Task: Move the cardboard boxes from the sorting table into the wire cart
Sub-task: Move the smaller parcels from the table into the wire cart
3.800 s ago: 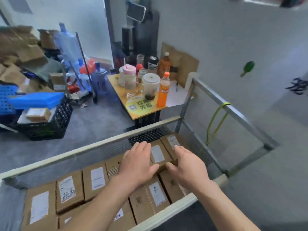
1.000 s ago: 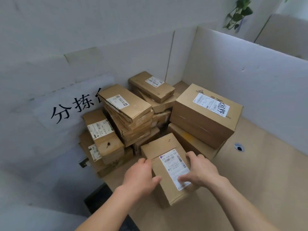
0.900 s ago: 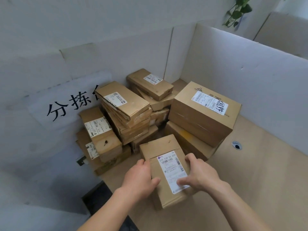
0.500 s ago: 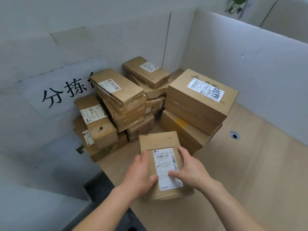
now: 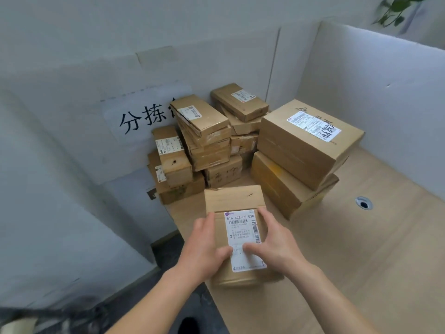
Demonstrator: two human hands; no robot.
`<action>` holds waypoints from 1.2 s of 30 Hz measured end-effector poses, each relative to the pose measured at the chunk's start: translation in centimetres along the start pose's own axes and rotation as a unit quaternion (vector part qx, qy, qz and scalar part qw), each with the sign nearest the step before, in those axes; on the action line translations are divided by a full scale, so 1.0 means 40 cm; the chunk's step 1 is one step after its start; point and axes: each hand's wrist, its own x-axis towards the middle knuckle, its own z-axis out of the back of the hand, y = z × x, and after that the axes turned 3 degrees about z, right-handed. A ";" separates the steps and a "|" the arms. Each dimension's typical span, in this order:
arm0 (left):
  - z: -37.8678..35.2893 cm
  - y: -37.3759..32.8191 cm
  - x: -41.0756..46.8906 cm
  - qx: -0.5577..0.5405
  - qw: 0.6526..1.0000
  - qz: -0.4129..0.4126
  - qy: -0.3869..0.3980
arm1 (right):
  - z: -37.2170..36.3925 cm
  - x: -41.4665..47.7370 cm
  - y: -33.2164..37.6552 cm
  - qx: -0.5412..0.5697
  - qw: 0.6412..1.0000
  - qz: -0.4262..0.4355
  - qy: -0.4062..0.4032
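A person stood at the sorting table (image 5: 361,261), both hands around a small cardboard box (image 5: 234,201) near its left edge. The left hand (image 5: 204,247) gripped the box's left side and the right hand (image 5: 274,244) its right side, fingers curled round it and thumbs pressed on the white label (image 5: 242,235). Over the last second the box had been drawn nearer, clear of the pile of boxes (image 5: 204,131) in the far corner. It looked ready to carry off; the wire cart was out of view, and many boxes remained
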 end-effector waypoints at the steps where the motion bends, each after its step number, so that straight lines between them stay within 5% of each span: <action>1: 0.008 0.003 -0.019 0.001 1.000 0.006 -0.015 | -0.001 -0.008 0.012 -0.007 1.000 0.018 0.001; 11: 0.148 0.103 -0.250 -0.019 0.986 0.070 -0.151 | -0.087 -0.114 0.181 -0.025 0.985 0.171 0.015; 19: 0.274 0.271 -0.514 -0.087 0.951 0.123 -0.270 | -0.259 -0.277 0.364 0.009 0.976 0.212 0.050; 36: 0.452 0.672 -1.274 -0.194 0.814 0.296 -0.461 | -0.783 -0.810 0.771 -0.010 0.887 0.378 0.265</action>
